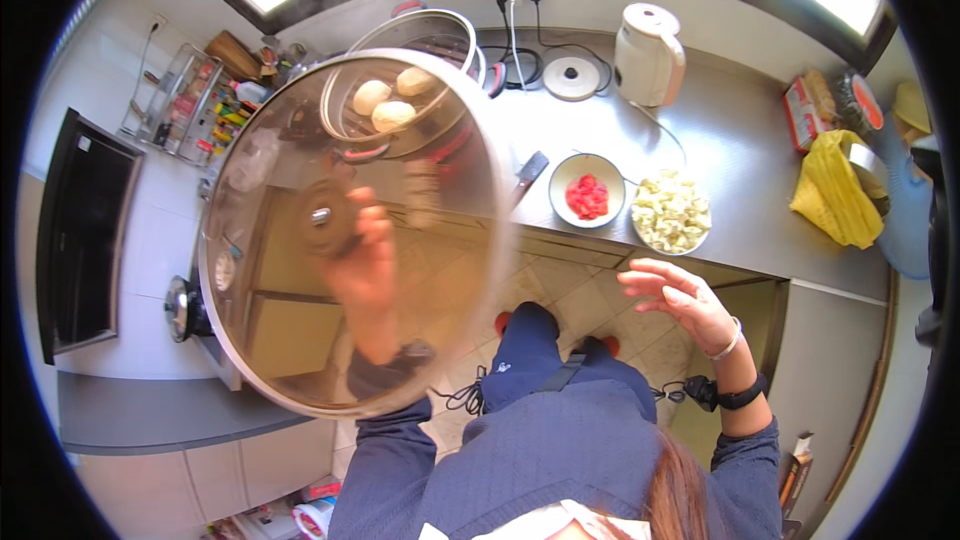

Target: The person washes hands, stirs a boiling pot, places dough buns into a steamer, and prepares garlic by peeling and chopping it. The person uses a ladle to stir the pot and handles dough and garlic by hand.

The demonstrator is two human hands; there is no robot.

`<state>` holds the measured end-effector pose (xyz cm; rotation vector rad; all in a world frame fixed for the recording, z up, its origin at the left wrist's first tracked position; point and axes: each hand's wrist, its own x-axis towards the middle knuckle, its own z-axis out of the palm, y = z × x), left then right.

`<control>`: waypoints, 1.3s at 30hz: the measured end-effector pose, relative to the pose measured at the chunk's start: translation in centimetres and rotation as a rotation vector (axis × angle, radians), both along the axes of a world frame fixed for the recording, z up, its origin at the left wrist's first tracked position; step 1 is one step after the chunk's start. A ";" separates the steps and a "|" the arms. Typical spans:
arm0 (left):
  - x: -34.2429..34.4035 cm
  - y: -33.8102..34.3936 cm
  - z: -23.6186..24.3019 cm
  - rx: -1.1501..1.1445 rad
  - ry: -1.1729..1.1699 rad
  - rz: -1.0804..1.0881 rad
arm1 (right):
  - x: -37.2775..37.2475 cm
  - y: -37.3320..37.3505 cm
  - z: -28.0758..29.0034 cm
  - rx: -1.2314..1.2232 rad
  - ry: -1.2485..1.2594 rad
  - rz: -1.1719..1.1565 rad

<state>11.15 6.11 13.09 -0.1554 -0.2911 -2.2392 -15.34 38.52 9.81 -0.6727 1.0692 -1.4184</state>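
Note:
A large round glass lid (pixel 265 280) with a metal rim is raised close to my head. Behind the glass, my left hand (pixel 365 275) has its fingers around the lid's dark knob (pixel 325 218). Through the lid I can make out three pale round buns (pixel 393 117) in a steamer pot (pixel 468 28), with steam rising by the window. My right hand (pixel 690 305) is held in the air in front of the counter edge, fingers apart and holding nothing. Nearest to it are a bowl of chopped pale green pieces (pixel 672 210) and a white bowl (pixel 560 178) holding red chopped pieces (pixel 587 197).
A knife (pixel 532 170) lies left of the bowls, partly behind the lid. A white kettle (pixel 648 55) and its round base (pixel 573 78) stand by the wall, with cords around. A yellow cloth (pixel 838 190) sits at the right. Bottles and a rack (pixel 185 105) fill the left corner.

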 end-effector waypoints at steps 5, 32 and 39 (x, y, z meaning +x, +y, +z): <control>9.5 -11.2 5.2 -0.405 -0.360 0.523 | 0.3 -0.9 -5.2 0.112 0.006 -0.188; -16.2 -38.2 2.2 -2.223 -1.423 0.276 | 15.4 -13.7 -15.1 0.330 -0.457 -0.951; -17.7 -37.5 1.6 -2.163 -1.470 0.315 | 12.0 -16.5 -14.2 0.298 -0.421 -0.843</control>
